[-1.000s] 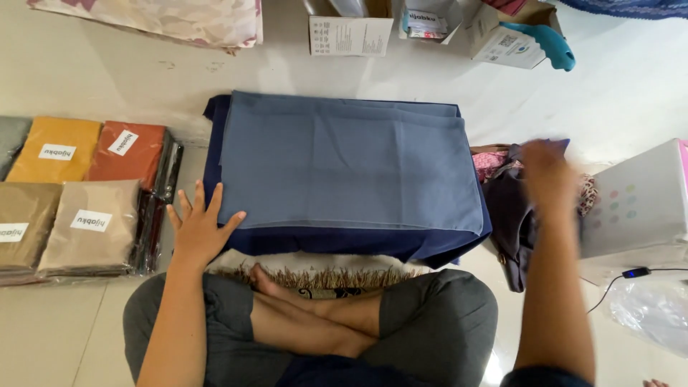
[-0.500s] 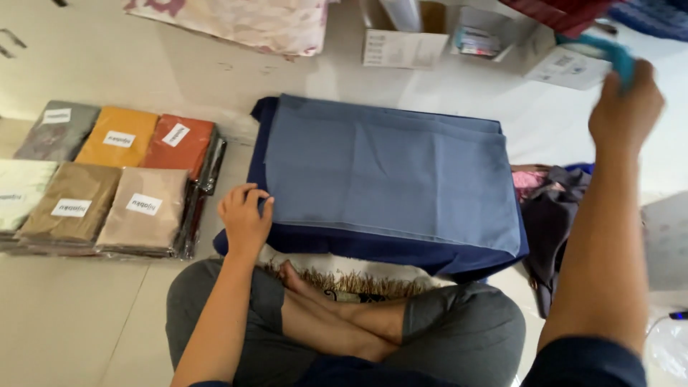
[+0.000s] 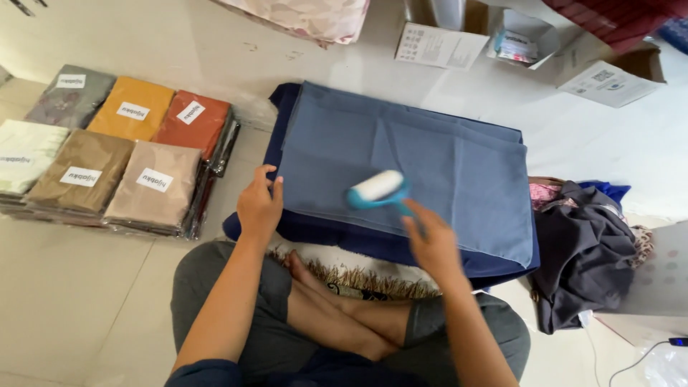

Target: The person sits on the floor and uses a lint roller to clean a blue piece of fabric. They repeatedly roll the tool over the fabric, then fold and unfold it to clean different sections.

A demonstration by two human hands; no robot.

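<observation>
A folded blue-grey cloth (image 3: 430, 158) lies flat on a darker navy cloth (image 3: 315, 233) on the floor in front of my crossed legs. My left hand (image 3: 259, 204) rests on the near left edge of the cloth, pinching it. My right hand (image 3: 432, 244) grips the teal handle of a lint roller (image 3: 378, 189), whose white roll sits on the cloth near its front middle.
Several wrapped, labelled folded fabrics (image 3: 107, 154) in orange, rust, tan and grey lie in rows at the left. A dark heap of clothes (image 3: 584, 247) sits at the right. Cardboard boxes (image 3: 605, 75) and a floral cloth (image 3: 301, 18) stand at the back. A fringed mat (image 3: 344, 276) lies under my feet.
My right hand came down from the boxes at the back right with the lint roller and set it on the cloth. My left hand stayed at the cloth's left edge.
</observation>
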